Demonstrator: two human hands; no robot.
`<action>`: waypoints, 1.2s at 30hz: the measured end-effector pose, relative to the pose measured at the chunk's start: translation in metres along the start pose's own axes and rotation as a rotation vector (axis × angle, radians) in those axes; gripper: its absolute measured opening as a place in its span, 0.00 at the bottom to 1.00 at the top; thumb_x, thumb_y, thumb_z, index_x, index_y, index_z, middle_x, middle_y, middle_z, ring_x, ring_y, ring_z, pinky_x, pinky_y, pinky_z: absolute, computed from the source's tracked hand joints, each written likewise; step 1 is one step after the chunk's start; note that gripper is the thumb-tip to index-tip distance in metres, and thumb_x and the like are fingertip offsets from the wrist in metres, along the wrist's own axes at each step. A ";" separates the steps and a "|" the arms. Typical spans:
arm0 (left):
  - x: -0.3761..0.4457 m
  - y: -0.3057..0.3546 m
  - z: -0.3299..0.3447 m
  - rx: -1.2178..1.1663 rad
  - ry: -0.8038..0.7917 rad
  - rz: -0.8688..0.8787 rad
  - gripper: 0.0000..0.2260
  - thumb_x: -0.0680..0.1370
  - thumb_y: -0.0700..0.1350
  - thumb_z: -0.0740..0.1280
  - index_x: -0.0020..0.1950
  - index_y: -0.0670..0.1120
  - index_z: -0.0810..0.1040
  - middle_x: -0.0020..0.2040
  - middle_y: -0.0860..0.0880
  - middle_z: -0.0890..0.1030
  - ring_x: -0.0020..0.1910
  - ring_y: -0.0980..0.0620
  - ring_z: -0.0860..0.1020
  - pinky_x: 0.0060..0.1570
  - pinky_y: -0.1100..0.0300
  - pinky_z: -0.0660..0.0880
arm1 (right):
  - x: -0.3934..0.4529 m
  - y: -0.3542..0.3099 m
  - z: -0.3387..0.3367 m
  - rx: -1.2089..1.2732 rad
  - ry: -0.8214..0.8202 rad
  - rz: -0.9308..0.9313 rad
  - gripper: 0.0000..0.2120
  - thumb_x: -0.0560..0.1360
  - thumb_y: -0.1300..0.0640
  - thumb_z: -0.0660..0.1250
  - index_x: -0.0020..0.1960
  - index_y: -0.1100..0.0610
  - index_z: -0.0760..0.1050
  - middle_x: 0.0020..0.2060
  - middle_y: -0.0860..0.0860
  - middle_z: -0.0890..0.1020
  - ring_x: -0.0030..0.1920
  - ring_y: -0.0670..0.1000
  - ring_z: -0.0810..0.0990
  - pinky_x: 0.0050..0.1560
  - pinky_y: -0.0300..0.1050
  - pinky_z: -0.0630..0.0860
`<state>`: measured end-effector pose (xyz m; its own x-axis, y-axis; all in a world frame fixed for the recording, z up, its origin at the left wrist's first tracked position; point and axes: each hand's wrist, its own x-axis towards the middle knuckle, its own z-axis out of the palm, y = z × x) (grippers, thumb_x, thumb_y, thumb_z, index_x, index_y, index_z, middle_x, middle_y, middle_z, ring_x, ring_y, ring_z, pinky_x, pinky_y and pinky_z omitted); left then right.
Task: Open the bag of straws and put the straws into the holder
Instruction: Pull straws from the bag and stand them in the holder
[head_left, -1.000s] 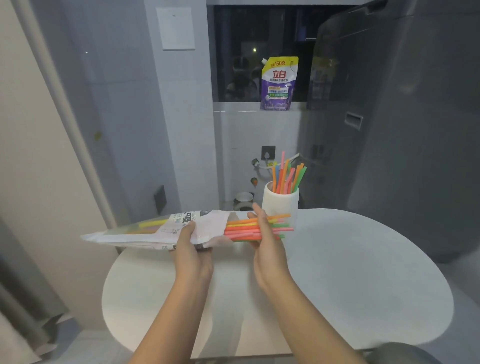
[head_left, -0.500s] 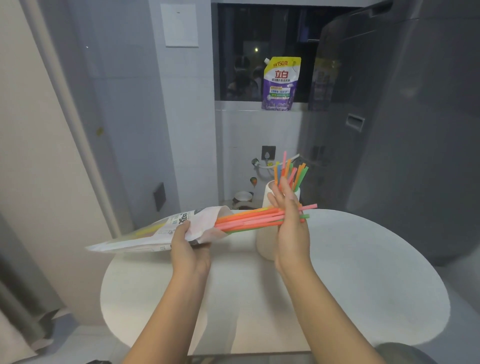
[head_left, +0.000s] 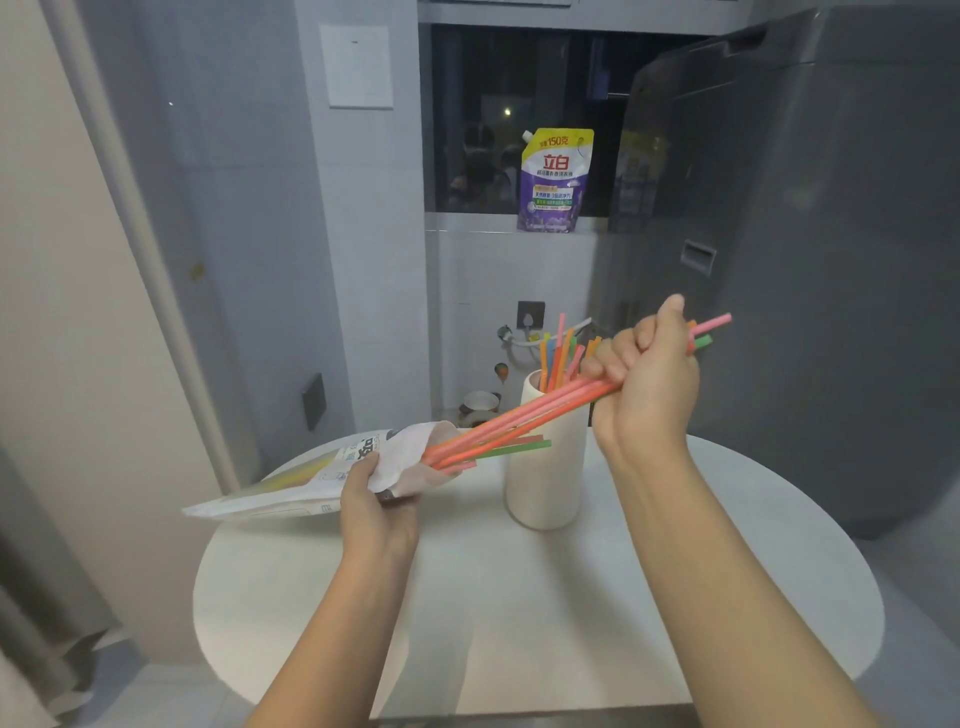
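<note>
My left hand (head_left: 375, 506) grips the white printed straw bag (head_left: 311, 478) near its open mouth, holding it tilted above the round table. My right hand (head_left: 647, 379) is closed on a bundle of pink, orange and green straws (head_left: 524, 418), raised up and to the right; their lower ends are still inside the bag mouth. A few shorter straws, one green, stick out of the mouth below the bundle. The white cylindrical holder (head_left: 545, 473) stands on the table behind the bundle, with several coloured straws upright in it.
The round white table (head_left: 519, 623) is under my arms. A large grey appliance (head_left: 805, 260) stands to the right. A purple and yellow detergent pouch (head_left: 555, 179) stands on the window ledge. A small bowl (head_left: 480, 402) sits behind the table.
My right hand has pulled the straw bundle further out of the bag, rising up and to the right past the holder. The left hand and bag have dropped slightly.
</note>
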<state>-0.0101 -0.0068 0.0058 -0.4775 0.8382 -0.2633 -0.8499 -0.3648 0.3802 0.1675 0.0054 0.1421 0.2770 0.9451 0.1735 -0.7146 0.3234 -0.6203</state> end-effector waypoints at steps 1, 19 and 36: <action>0.000 0.000 0.000 0.003 0.003 -0.006 0.05 0.78 0.36 0.60 0.52 0.43 0.72 0.44 0.47 0.78 0.42 0.51 0.79 0.45 0.58 0.76 | 0.002 -0.005 0.003 -0.010 -0.001 -0.012 0.27 0.79 0.48 0.58 0.23 0.52 0.59 0.18 0.46 0.58 0.19 0.46 0.57 0.21 0.35 0.61; -0.003 -0.001 -0.002 0.055 -0.007 -0.002 0.07 0.78 0.36 0.60 0.48 0.45 0.76 0.35 0.51 0.84 0.38 0.54 0.82 0.46 0.56 0.77 | 0.042 -0.067 0.035 -0.166 0.056 -0.341 0.22 0.79 0.48 0.57 0.29 0.54 0.60 0.17 0.44 0.61 0.18 0.45 0.59 0.20 0.35 0.58; -0.007 0.000 0.001 0.075 -0.011 0.019 0.08 0.78 0.36 0.59 0.47 0.46 0.75 0.33 0.52 0.84 0.33 0.55 0.82 0.50 0.54 0.75 | 0.055 -0.049 0.035 -0.401 0.025 -0.416 0.22 0.78 0.46 0.57 0.29 0.54 0.61 0.15 0.44 0.64 0.17 0.43 0.62 0.19 0.34 0.62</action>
<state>-0.0063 -0.0128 0.0081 -0.4904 0.8362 -0.2454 -0.8216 -0.3498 0.4501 0.1952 0.0433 0.2089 0.5012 0.7391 0.4501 -0.2442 0.6197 -0.7459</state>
